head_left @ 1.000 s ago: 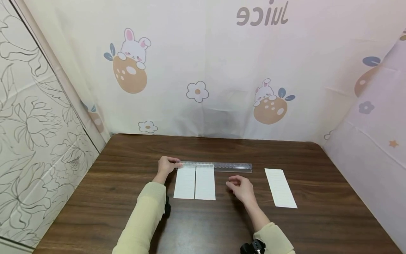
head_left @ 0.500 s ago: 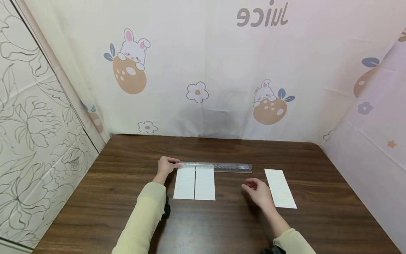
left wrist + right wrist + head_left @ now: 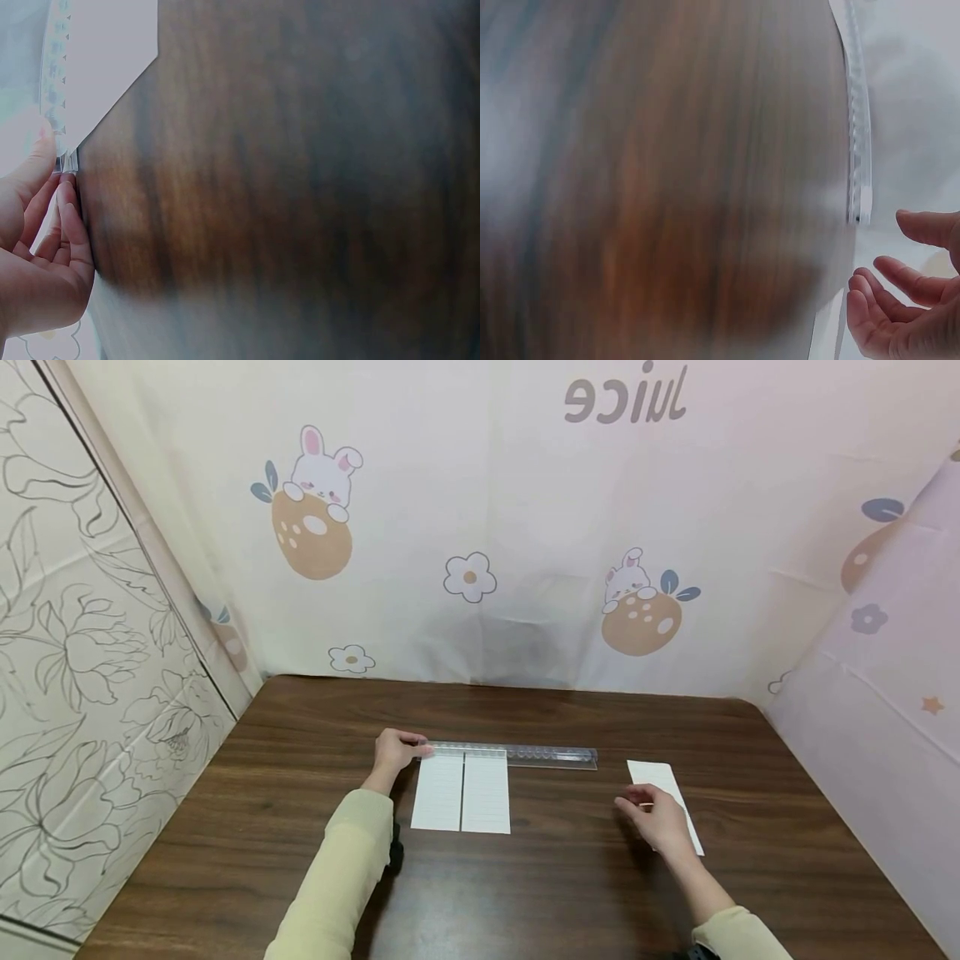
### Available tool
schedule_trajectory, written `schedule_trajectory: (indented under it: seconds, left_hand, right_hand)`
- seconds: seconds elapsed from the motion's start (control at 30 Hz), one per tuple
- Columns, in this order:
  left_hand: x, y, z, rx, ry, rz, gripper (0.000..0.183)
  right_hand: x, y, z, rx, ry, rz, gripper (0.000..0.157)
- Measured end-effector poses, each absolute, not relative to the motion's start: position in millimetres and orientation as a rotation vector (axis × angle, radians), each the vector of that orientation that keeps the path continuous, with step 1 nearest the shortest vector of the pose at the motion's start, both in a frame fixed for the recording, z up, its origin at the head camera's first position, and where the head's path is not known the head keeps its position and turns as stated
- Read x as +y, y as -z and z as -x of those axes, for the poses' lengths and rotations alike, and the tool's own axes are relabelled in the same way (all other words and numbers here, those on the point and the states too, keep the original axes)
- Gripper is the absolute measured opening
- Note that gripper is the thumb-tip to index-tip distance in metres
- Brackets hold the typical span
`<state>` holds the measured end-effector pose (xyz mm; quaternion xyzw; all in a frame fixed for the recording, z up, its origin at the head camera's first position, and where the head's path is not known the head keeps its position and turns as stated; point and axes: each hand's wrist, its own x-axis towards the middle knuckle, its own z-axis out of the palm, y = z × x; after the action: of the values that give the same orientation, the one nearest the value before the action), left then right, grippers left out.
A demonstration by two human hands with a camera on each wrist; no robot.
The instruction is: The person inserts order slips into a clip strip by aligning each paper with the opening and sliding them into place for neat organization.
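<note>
My left hand point(image 3: 396, 754) pinches the left end of a clear plastic ruler point(image 3: 551, 757), thumb on top, as the left wrist view shows at the ruler's end point(image 3: 57, 97). Below the ruler's left half, two white lined paper cards point(image 3: 438, 793) point(image 3: 486, 795) lie side by side with a narrow gap, their top edges along it. Over to the right, my right hand point(image 3: 660, 820) hovers with loosely bent fingers and holds nothing. It overlaps a third white card point(image 3: 652, 772) in the head view, hiding part of it. The right wrist view shows its thumb and fingers point(image 3: 907, 281) apart.
The dark wood-grain table point(image 3: 525, 893) carries everything. A printed cloth point(image 3: 540, 527) with rabbits hangs along its back edge. Flower-patterned panels point(image 3: 90, 677) stand at the left, and a pinkish cloth point(image 3: 885, 693) borders the right.
My right hand has moved right, from beside the paired cards to the third card. The left hand and the ruler have stayed in place.
</note>
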<state>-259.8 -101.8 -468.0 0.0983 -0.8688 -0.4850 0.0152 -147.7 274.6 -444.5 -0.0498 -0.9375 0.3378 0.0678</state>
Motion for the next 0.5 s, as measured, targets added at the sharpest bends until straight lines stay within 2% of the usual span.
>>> schedule_trajectory:
  seconds: [0.5]
  left_hand:
    - [-102, 467, 260, -2.713, 1.504, -0.303, 0.020]
  right_hand:
    - [317, 438, 155, -2.967, -0.850, 0.238, 0.051]
